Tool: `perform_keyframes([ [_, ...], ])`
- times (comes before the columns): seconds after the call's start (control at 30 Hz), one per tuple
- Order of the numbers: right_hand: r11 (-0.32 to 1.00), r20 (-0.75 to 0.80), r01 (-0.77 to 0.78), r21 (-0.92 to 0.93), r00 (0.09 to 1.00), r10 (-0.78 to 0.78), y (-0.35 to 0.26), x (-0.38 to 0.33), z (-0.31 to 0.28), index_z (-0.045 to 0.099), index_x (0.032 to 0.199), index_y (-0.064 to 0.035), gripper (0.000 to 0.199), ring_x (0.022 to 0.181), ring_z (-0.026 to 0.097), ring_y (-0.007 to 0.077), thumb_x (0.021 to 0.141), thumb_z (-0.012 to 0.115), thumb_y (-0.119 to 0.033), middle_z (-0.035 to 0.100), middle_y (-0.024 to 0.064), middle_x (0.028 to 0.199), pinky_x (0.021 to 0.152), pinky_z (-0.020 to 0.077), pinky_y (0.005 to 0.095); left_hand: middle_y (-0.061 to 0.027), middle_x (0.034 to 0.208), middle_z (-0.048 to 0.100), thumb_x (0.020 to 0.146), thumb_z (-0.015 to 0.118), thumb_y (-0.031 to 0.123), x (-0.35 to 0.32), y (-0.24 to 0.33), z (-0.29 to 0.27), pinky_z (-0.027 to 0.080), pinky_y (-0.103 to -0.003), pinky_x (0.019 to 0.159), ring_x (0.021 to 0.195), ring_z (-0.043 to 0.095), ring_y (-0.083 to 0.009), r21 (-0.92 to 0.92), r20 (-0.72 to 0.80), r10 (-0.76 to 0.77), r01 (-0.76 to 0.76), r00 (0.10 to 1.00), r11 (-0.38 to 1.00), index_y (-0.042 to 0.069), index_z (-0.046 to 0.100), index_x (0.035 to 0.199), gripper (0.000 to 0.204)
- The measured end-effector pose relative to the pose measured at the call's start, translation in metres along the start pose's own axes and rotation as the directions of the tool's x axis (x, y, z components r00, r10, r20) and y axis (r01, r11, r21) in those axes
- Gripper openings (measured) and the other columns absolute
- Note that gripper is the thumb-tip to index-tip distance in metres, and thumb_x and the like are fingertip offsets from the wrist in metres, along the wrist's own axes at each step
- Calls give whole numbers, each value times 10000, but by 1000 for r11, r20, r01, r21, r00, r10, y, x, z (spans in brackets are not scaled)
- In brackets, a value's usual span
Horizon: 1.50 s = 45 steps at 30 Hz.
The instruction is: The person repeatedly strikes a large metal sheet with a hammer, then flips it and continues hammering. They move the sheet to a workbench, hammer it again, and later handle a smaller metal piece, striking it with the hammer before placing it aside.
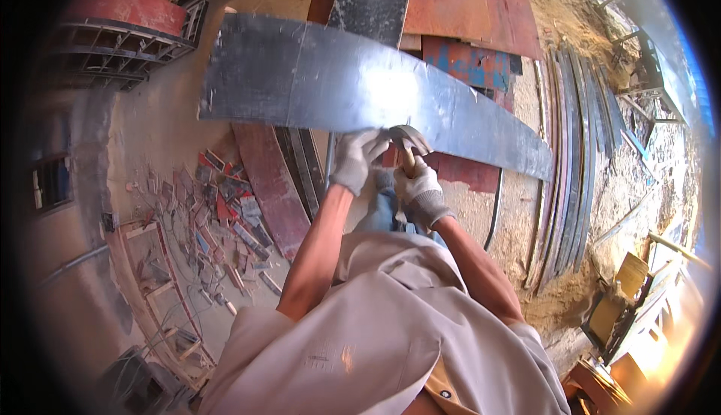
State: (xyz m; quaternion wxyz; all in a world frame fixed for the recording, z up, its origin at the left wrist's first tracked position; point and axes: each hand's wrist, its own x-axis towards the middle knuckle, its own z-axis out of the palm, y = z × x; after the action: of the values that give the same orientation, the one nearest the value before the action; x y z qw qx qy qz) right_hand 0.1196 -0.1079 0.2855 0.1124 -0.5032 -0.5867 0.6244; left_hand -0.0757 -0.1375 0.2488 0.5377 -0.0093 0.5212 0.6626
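Gloved hands meet close together at the near edge of a long grey panel (259, 69), which lies just beyond them, away from the body. Its long axis runs crosswise in front of the person, from the upper left to the lower right, slanting so that the right end sits nearer the body's side of the view. The right hand (420, 186) is wrapped around the handle of a hammer (408, 161); that handle points away from the person, roughly across the panel's length, and the hammer's head overlaps the near edge in this view. Whether the head touches the surface or hangs a little above it cannot be told. The left hand (354, 161) is the nearer of the two to the panel: its fingers are bent, with the tips at the edge just left of the hammer's head, and whether they pinch something small there is too unclear to say. So the key relation appears to be the narrow one between those left fingertips and the hammer's head, side by side along the same edge. Reddish boards (473, 9) lie beyond the panel, a heap of scrap pieces (225, 223) lies left of the person, and long strips (574, 167) lie off to the right.
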Motion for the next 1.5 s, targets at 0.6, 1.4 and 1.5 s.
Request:
perform_keyframes([
  [0.6, 489, -95, -82, 869, 940, 327, 36, -10, 12, 663, 882, -77, 163, 699, 608, 192, 951, 696, -221, 625, 39, 776, 675, 516, 335, -152, 1447, 624, 919, 760, 281, -62, -54, -53, 493, -457, 1071, 1318, 588, -361, 866, 471, 426, -497, 773, -57, 216, 619, 1448, 551],
  [1.4, 931, 262, -85, 354, 965, -12, -244, -30, 245, 571, 1244, 46, 361, 528, 535, 110, 1014, 641, -223, 574, 18, 783, 463, 426, 256, -188, 1439, 629, 1102, 470, 373, -24, 296, -250, 360, -534, 1220, 1358, 560, -339, -756, 391, 56, 287, 919, 588, 5, 589, 1418, 500],
  [1.5, 996, 243, 44, 75, 968, -61, -294, -8, 297, 585, 1019, 0, 265, 517, 577, 152, 1005, 654, -255, 598, 52, 720, 464, 475, 305, -195, 1457, 616, 1108, 463, 389, -14, 309, -266, 371, -533, 1215, 1363, 561, -335, -796, 326, 49, 246, 944, 552, -26, 574, 1422, 532],
])
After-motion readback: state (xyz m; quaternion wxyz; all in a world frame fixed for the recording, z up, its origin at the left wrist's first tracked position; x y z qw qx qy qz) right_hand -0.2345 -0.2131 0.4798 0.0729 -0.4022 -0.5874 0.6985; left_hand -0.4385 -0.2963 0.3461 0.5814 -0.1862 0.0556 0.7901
